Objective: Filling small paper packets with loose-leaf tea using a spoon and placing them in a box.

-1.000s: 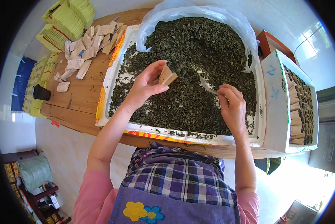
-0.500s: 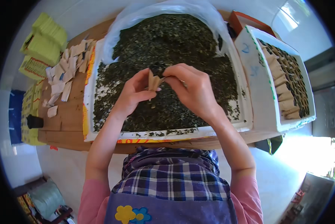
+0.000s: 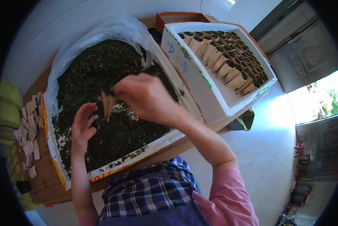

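Note:
Over a wide heap of dark, dried leaf bits (image 3: 105, 64), my right hand (image 3: 146, 98) pinches a small brown paper bag (image 3: 108, 105), its fingers blurred by motion. A thin pale strip shows just below those fingers; I cannot make out what it is. My left hand (image 3: 82, 128) is just left of the bag, apart from it, fingers spread and holding nothing. The leaf heap lies in a shallow white tray (image 3: 154, 144) partly lined with clear plastic (image 3: 90, 35). At the right, a white foam box (image 3: 193, 69) holds rows of upright paper bags (image 3: 229, 71) filled with dark leaves.
Loose flat paper bags (image 3: 28, 128) lie on the wooden table (image 3: 44, 177) left of the tray. Yellow-green bundles (image 3: 9, 101) are stacked at the far left. An orange-red box (image 3: 182, 17) stands behind the foam box, whose near inside part shows bare floor.
My view has turned right, bringing the foam box nearer the middle. My left hand has let go of the paper bag, which is now in my right hand alone.

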